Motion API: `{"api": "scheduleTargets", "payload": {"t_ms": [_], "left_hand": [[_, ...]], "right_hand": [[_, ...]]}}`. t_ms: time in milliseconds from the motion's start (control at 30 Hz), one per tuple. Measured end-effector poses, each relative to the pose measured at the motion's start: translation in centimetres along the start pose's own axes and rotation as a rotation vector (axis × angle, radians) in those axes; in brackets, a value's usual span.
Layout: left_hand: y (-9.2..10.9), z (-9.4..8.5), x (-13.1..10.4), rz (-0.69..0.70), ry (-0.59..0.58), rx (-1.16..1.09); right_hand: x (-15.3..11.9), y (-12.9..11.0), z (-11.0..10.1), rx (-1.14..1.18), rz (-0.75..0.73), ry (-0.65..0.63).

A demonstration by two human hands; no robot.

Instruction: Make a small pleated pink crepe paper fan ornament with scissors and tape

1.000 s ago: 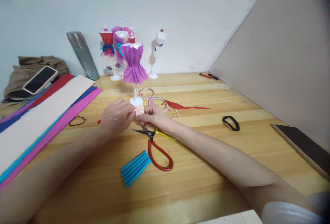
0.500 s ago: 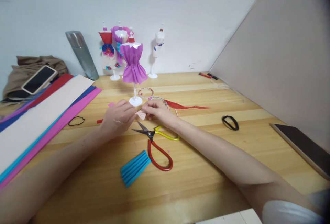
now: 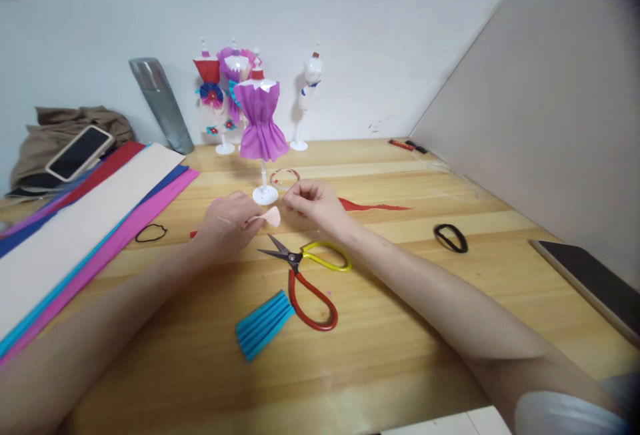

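Observation:
A small pale pink pleated paper fan pokes out between the fingertips of my left hand, which is closed around its gathered end. My right hand is to the right, apart from the fan. Its thumb and fingers are pinched together; whether something thin is between them I cannot make out. Just below both hands lie scissors with one yellow and one red handle, blades parted. Nearer me is a pleated blue paper piece, touching the red handle. A mini dress form in a purple paper dress stands beyond my hands.
Several more dress forms line the wall beside a grey bottle. Coloured paper sheets and a phone lie left. A red paper strip, black hair tie and dark tablet-like slab are right.
My right hand has let go of the pink paper fan and drawn slightly up and right. The fan stays in my left hand, now more exposed. The view has shifted slightly.

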State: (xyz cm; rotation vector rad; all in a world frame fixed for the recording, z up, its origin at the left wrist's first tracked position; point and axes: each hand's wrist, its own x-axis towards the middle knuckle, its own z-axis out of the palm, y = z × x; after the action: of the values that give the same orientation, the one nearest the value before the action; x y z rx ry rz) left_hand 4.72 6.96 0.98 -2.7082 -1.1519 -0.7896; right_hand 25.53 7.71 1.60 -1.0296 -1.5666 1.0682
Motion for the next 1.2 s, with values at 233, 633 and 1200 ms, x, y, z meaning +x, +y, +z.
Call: {"api": "scheduleTargets", "payload": {"t_ms": [233, 633, 1200], "left_hand": [[-0.8, 0.5, -0.2, -0.233, -0.054, -0.024], [1.0, 0.9, -0.6, -0.016, -0.071, 0.050], [-5.0, -2.2, 0.5, -0.438, -0.293, -0.023]], "right_hand": [[-0.2, 0.3, -0.5, -0.180, -0.058, -0.051], [-1.6, 1.0, 1.5, -0.842, -0.523, -0.264], [-0.8, 2.3, 1.1, -0.953, -0.402, -0.190]]}}
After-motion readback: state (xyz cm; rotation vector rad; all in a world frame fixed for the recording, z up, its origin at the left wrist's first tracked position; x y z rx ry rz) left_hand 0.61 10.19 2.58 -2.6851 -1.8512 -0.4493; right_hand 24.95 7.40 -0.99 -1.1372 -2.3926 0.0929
